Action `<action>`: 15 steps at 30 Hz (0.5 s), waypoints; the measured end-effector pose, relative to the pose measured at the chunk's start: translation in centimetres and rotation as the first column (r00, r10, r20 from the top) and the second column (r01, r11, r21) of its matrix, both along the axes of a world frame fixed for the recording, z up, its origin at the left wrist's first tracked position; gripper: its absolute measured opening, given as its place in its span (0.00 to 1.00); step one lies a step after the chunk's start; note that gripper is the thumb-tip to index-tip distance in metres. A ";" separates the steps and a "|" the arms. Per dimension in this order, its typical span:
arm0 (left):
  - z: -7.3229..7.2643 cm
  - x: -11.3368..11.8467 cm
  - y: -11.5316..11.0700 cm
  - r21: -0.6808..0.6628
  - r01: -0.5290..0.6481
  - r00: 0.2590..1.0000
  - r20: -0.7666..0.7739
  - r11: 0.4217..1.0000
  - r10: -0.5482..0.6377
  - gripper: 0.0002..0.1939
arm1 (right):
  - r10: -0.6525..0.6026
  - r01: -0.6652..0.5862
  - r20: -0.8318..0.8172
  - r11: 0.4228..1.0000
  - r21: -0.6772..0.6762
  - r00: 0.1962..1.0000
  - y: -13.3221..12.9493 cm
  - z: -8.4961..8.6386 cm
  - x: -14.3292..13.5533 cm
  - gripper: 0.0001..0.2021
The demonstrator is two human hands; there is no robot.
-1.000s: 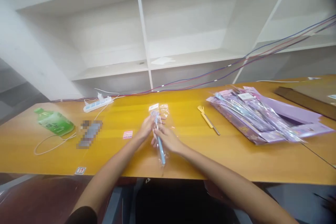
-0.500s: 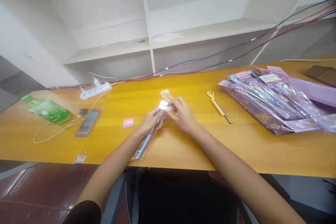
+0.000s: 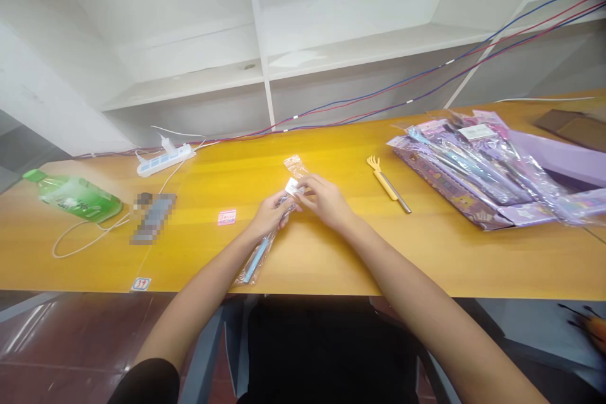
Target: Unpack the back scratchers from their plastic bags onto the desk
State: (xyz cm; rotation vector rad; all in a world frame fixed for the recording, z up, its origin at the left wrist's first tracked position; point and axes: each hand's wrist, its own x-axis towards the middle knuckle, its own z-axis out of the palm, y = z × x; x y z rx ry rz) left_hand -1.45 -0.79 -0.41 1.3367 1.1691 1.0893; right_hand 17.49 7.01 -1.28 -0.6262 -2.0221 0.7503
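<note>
A light-blue stick-like back scratcher [image 3: 256, 259] lies slantwise in a clear plastic bag [image 3: 296, 166], its lower end near the table's front edge. My left hand [image 3: 267, 214] is closed around the upper part of the bagged back scratcher, hiding most of its head. At the bag's upper part sits a white label [image 3: 292, 186]. My right hand [image 3: 326, 201] pinches the label's right edge with thumb and fingers. To the right, a yellow back scratcher [image 3: 389, 184] with a hand-shaped head and metal shaft lies unwrapped on the table.
Bagged items [image 3: 478, 164] pile on a purple patterned box [image 3: 440, 192] at right. A pink card [image 3: 226, 217], a green bottle [image 3: 78, 197], a white power strip [image 3: 165, 160] and a blurred-out object [image 3: 152, 219] lie to the left. Cables [image 3: 350, 115] run along the back.
The view has shifted slightly, so the tabletop things appear a little further left. Both hands keep their hold on the bag and label, with only small finger movement.
</note>
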 end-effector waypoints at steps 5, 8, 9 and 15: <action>-0.5 0.5 -0.1 -0.007 0.040 0.999 0.014 0.999 -0.040 0.26 | -0.060 0.059 -0.010 0.994 -0.089 0.998 0.3 -0.3 0.0 0.07; -0.6 0.9 0.8 -0.069 0.078 0.994 0.080 0.995 -0.072 0.26 | -0.013 0.000 -0.050 0.966 -0.258 0.999 0.8 0.7 0.3 0.13; -0.6 1.0 1.3 -0.092 0.085 0.992 0.100 0.992 -0.076 0.26 | 0.059 -0.077 -0.062 0.934 -0.348 0.996 1.0 1.1 0.4 0.16; -0.7 0.0 3.5 -0.211 0.160 0.954 0.286 0.964 -0.095 0.28 | 0.228 -0.258 -0.122 0.815 -0.518 0.966 1.7 1.3 1.2 0.16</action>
